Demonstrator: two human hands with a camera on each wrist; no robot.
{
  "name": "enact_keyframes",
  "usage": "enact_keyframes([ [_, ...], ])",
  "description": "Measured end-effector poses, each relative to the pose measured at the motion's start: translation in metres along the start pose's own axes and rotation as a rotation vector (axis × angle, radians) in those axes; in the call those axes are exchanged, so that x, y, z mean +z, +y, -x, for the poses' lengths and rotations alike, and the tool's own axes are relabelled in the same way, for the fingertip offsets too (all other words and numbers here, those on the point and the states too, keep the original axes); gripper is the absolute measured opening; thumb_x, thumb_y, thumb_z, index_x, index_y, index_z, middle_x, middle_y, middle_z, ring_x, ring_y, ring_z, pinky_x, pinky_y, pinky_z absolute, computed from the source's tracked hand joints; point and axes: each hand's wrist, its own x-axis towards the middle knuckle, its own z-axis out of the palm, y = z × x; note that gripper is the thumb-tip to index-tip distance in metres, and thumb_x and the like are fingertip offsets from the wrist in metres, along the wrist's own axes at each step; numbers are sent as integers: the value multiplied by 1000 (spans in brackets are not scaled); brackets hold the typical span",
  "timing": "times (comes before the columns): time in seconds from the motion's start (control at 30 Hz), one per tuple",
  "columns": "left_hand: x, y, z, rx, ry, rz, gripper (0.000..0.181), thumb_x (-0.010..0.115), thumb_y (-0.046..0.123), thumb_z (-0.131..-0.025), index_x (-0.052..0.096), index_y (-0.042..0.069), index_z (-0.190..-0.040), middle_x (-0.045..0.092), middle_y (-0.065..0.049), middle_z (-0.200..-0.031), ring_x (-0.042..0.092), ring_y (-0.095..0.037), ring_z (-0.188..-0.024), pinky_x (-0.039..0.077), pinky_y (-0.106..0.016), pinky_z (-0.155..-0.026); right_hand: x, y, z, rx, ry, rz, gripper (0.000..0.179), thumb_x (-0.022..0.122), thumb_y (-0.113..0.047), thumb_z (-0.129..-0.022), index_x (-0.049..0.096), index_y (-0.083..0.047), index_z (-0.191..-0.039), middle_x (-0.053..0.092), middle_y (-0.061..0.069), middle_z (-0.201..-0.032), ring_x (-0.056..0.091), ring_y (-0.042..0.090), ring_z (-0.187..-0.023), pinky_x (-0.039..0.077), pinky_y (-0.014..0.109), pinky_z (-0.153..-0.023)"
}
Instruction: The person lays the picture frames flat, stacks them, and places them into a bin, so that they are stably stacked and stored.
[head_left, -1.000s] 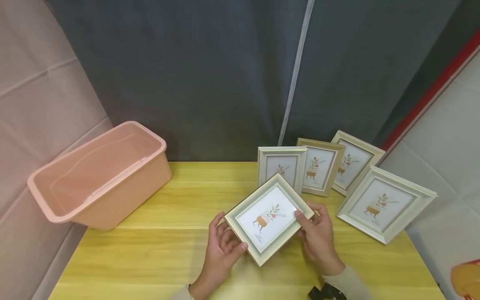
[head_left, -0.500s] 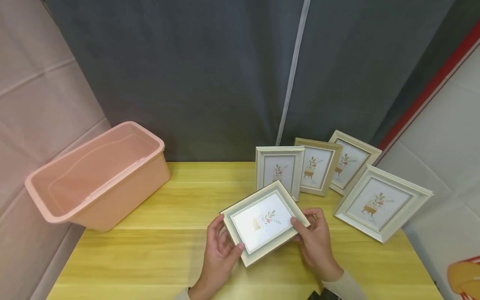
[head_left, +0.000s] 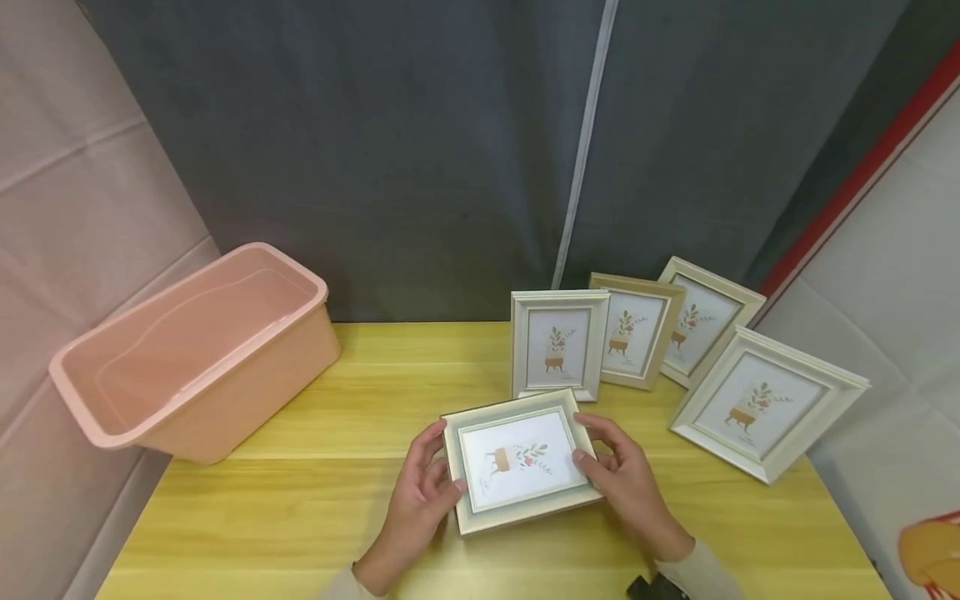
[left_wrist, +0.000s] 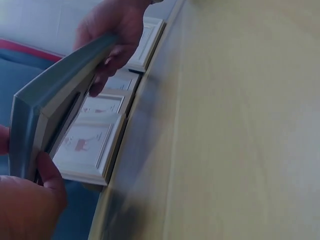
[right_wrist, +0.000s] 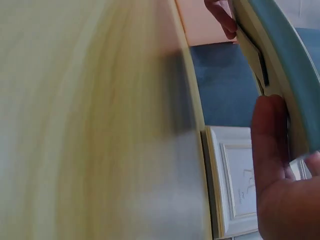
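A cream and grey-green picture frame (head_left: 517,508) is held above the table, its plant print facing up. My left hand (head_left: 417,500) grips its left end, thumb on the front and fingers behind. At the right end my right hand (head_left: 626,483) pinches it, thumb over the front border. The left wrist view shows the picture frame (left_wrist: 60,75) edge-on, raised off the tabletop with both hands on it. From the right wrist the back of the picture frame (right_wrist: 277,60) is partly visible, with fingers against it.
Several picture frames stand behind and to the right: a white one (head_left: 521,333), a tan one (head_left: 670,321), a cream one (head_left: 742,304) and a larger white one (head_left: 825,367). A pink plastic bin (head_left: 247,383) sits at the table's left. A dark curtain (head_left: 375,167) hangs behind.
The held picture frame has turned clockwise from a diagonal tilt to nearly level sideways and come lower, uncovering the white frame behind. Both hands stay on it. The standing frames and bin keep their places.
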Motion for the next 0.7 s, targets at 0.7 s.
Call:
enact_keyframes([
  [0.7,-26,12,-17,-277,180,-495,65,66,12,-103,39,15,-162,56,-25,-150,60,-37,-131,61,-36,-98,-3,11,-14,130,-189,327,54,76,-14,-97,59,-17,-148,66,21,-128,70,18,-85,58,27,-65],
])
